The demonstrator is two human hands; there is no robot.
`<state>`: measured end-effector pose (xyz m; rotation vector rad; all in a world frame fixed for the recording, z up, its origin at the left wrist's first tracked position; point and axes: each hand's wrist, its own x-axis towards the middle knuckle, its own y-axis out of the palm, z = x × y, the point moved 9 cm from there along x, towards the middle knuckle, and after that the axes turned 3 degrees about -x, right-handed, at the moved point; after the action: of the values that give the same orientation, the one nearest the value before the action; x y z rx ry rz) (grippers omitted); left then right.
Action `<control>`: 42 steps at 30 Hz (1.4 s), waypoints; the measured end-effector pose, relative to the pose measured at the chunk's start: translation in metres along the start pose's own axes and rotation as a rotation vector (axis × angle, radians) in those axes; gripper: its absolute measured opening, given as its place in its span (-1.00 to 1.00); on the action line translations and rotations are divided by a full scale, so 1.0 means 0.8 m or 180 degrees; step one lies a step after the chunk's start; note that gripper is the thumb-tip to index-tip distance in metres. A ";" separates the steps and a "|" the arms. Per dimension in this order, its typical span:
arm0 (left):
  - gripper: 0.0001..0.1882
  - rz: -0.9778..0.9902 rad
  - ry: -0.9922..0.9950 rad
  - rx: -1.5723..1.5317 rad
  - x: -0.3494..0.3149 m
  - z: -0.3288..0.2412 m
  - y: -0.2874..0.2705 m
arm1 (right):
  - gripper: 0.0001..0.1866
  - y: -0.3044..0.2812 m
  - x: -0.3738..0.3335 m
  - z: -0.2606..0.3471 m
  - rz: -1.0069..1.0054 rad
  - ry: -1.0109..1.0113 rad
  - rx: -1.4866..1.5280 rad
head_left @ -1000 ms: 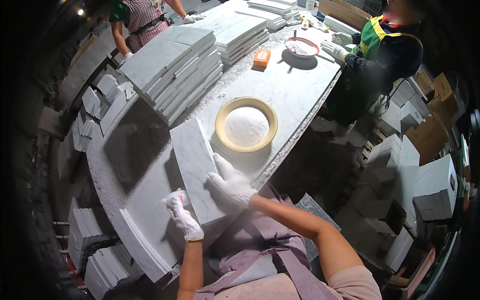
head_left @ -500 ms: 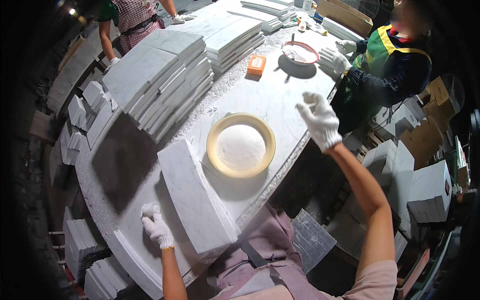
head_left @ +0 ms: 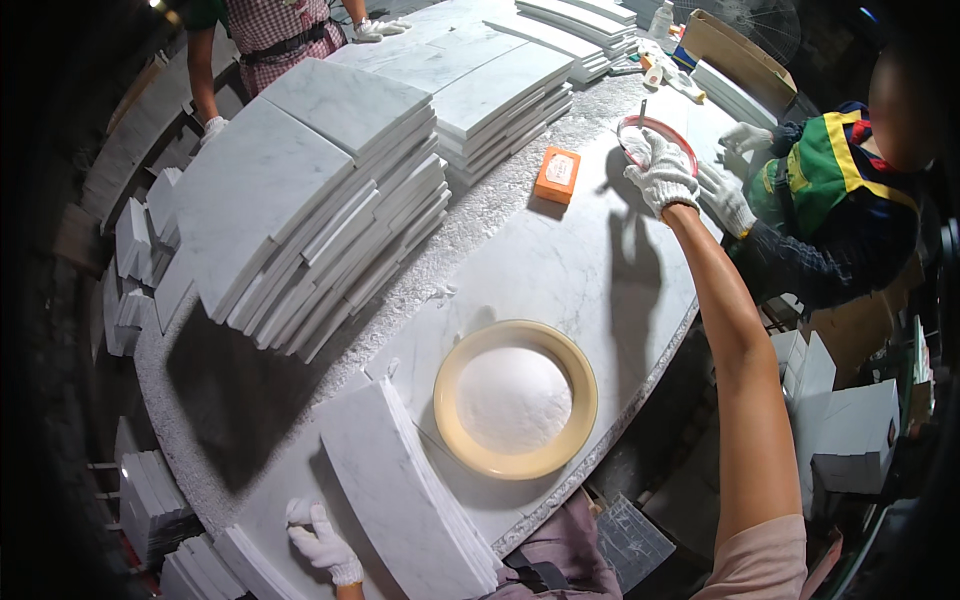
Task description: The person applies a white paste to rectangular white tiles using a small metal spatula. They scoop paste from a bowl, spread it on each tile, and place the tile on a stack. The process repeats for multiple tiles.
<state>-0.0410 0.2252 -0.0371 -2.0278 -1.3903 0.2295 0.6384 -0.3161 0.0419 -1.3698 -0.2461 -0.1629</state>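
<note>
My right hand (head_left: 664, 178), in a white knit glove, reaches over the near side of a red-rimmed bowl (head_left: 686, 140) with an upright handle sticking out of it. Its fingers are apart and partly over the bowl's inside; no firm grip shows. Low at the left, my gloved left hand (head_left: 326, 548) rests open on the tabletop, holding nothing. Beside it lies a short stack of curved white marble slabs (head_left: 395, 480). A cream basin (head_left: 448, 425) of white powder (head_left: 514, 398) stands right of that stack. An orange box (head_left: 557, 175) sits farther back.
Tall stacks of marble slabs (head_left: 290, 170) fill the table's far left. A co-worker in a green and yellow apron (head_left: 815, 165) stands at the right, gloved hands near the bowl. Another person in a checked apron (head_left: 280, 30) stands behind the stacks. Cartons (head_left: 740, 45) stand at the back.
My right hand has gone forward from above the table edge to the red-rimmed bowl. My left hand stays on the table. The view has shifted, and the co-worker's hands have drawn apart.
</note>
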 end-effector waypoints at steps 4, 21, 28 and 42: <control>-0.63 0.0103 0.0119 -0.0094 -0.002 -0.009 0.002 | -0.53 0.018 0.027 0.022 -0.0081 -0.0298 -0.0533; -0.58 -0.0143 -0.0153 0.0010 -0.004 -0.010 -0.001 | -0.63 -0.019 0.053 -0.032 -0.0172 0.0147 0.0164; -0.59 -0.0016 -0.0158 -0.0288 0.000 -0.004 0.003 | -0.69 -0.122 -0.026 0.020 -0.0261 0.0211 0.1869; -0.41 -0.0138 -0.0089 0.0568 0.003 -0.021 -0.003 | -0.72 -0.133 -0.392 0.248 0.2011 -0.0612 0.3091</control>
<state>-0.0339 0.2213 -0.0223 -1.8530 -1.3783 0.3516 0.2937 -0.1511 0.0941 -0.4393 -0.0208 0.5607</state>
